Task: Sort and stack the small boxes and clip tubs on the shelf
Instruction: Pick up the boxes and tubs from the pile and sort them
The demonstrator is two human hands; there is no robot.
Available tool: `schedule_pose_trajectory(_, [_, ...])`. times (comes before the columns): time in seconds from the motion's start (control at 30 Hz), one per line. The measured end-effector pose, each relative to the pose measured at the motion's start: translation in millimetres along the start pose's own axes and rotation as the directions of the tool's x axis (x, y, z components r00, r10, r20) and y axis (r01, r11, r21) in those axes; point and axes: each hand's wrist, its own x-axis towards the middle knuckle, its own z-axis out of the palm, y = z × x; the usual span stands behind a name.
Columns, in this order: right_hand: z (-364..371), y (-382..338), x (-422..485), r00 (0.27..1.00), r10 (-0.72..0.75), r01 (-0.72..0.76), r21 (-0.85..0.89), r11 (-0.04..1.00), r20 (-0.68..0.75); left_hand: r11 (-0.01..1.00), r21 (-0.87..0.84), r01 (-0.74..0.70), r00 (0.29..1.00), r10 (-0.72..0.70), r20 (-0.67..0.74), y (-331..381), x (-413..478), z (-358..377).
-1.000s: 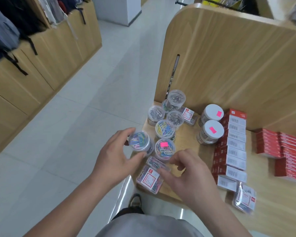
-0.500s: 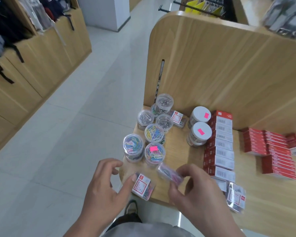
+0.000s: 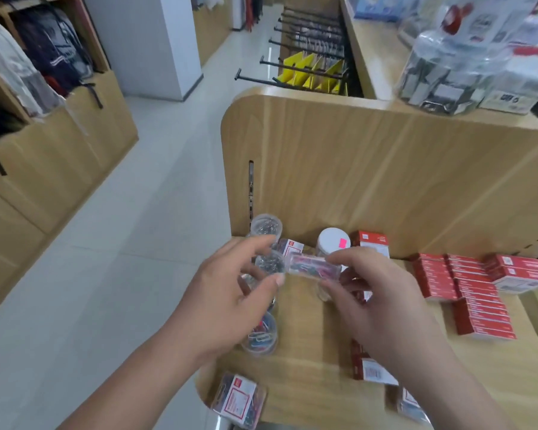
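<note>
A small clear box (image 3: 311, 267) is held in the air above the shelf (image 3: 308, 377), in front of the tubs at the back. It is a flat, see-through oblong, turned lengthwise from left to right, and a blurred mass of pink, red and blue clips is seen through its walls. Its right end is pinched by the fingers (image 3: 343, 259) of the right hand (image 3: 382, 308), which are clamped on it from above and below. The left hand (image 3: 230, 302) is held just beside the left end of the box, its fingers apart and loosely curved, with nothing grasped between them; whether the thumb tip touches the box cannot be told.

Behind and beneath the left hand, clear round tubs are stood on the shelf: a tub of silver clips (image 3: 266, 226) against the wooden back panel (image 3: 385, 181) and a tub of coloured clips (image 3: 261, 335) nearer the front. A white-lidded tub (image 3: 333, 242) marked with a pink sticker is seen just behind the held box. Rows of red boxes (image 3: 466, 287) are laid out on the right of the shelf. A second clear box (image 3: 238, 398) with a red and white label is left at the front corner, partly over the edge.
</note>
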Motion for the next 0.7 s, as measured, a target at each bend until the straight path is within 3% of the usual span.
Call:
schedule_pose_trajectory(0.1, [5, 8, 1, 0.99, -0.139, 0.141, -0.087, 0.986, 0.031, 0.994, 0.026, -0.102, 0.987, 0.097, 0.13, -5, 20, 8])
schedule_pose_trajectory(0.2, [7, 17, 2, 0.982, -0.188, 0.188, -0.028, 0.982, 0.006, 0.968, 0.052, -0.246, 0.958, 0.234, 0.167, -13, 30, 11])
schedule_pose_trajectory(0.3, [5, 16, 4, 0.998, 0.054, -0.058, 0.32, 0.946, 0.021, 0.937, 0.091, -0.338, 0.94, 0.332, 0.078, -18, 33, 13])
schedule_pose_trajectory(0.37, [3, 15, 7, 0.962, 0.24, -0.269, 0.565, 0.78, 0.128, 0.916, 0.133, -0.379, 0.925, 0.378, 0.029, -20, 34, 16])
schedule_pose_trajectory(0.43, [1, 18, 12, 0.944, 0.276, -0.323, 0.66, 0.679, 0.178, 0.906, 0.165, -0.39, 0.919, 0.395, -0.001, -17, 34, 20])
schedule_pose_trajectory(0.57, [-4, 26, 24, 0.946, 0.233, -0.32, 0.759, 0.567, 0.225, 0.943, 0.112, -0.314, 0.947, 0.319, -0.031, -5, 35, 29])
schedule_pose_trajectory(0.7, [-9, 45, 26, 0.939, 0.217, -0.344, 0.693, 0.633, 0.268, 0.997, -0.072, -0.035, 0.999, 0.035, 0.004, 0, 27, 39])
